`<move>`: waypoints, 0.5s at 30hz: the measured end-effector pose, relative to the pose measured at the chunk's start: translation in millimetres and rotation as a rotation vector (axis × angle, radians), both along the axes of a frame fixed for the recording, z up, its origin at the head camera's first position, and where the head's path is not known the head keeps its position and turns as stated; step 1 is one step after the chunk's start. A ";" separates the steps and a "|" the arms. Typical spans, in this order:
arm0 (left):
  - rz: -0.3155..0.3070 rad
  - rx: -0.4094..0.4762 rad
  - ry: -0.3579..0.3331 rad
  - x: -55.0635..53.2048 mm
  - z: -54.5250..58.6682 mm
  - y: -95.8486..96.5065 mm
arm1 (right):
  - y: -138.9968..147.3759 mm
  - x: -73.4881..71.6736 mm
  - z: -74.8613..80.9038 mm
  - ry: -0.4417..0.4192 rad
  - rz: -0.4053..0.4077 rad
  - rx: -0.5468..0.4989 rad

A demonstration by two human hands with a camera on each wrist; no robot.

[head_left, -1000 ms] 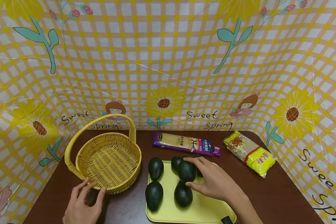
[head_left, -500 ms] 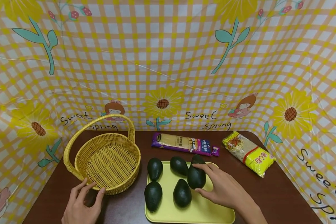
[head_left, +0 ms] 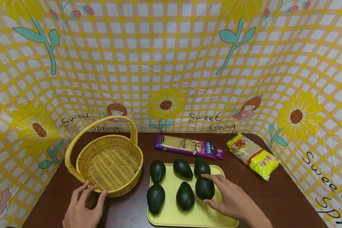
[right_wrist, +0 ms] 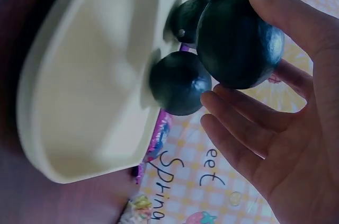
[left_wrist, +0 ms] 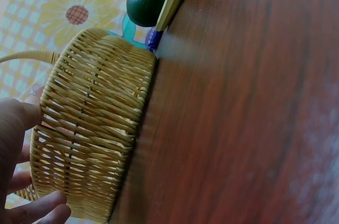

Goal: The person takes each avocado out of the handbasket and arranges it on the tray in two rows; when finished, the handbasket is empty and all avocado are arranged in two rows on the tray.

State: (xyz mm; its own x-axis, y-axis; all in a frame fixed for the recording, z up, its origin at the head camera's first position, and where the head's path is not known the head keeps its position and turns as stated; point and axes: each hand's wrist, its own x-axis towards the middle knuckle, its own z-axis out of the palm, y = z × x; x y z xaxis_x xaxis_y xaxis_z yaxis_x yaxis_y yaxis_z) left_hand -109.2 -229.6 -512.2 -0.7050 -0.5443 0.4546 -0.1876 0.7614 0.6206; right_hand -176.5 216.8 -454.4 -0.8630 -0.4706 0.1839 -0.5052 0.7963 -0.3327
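Note:
My right hand (head_left: 231, 196) holds a dark green avocado (head_left: 205, 188) between thumb and fingers, over the right part of a pale yellow tray (head_left: 193, 218). In the right wrist view, that avocado (right_wrist: 238, 38) overlaps others behind it. Another avocado (head_left: 201, 166) lies just beyond it in the head view; several more sit on the tray, including a front-middle avocado (head_left: 185, 196) and a front-left avocado (head_left: 155, 199). My left hand (head_left: 84, 205) rests its thumb and fingertips at the near rim of a yellow wicker basket (head_left: 131, 180), fingers spread and relaxed.
Behind the tray lies a purple pasta packet (head_left: 185, 145). A yellow-and-red noodle bag (head_left: 253, 156) is at the back right of the brown table (head_left: 125, 210). The basket's tall handle (head_left: 69, 148) arches over it. A checked cloth (head_left: 171, 63) surrounds the table.
My right hand has carried its avocado right and toward me, from above the tray's middle to its right side. The left hand has stayed at the basket rim.

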 end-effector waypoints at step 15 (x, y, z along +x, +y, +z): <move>-0.003 -0.005 -0.004 0.0 -1.3 -1.6 | 6.2 5.2 -17.9 -0.078 -0.012 0.036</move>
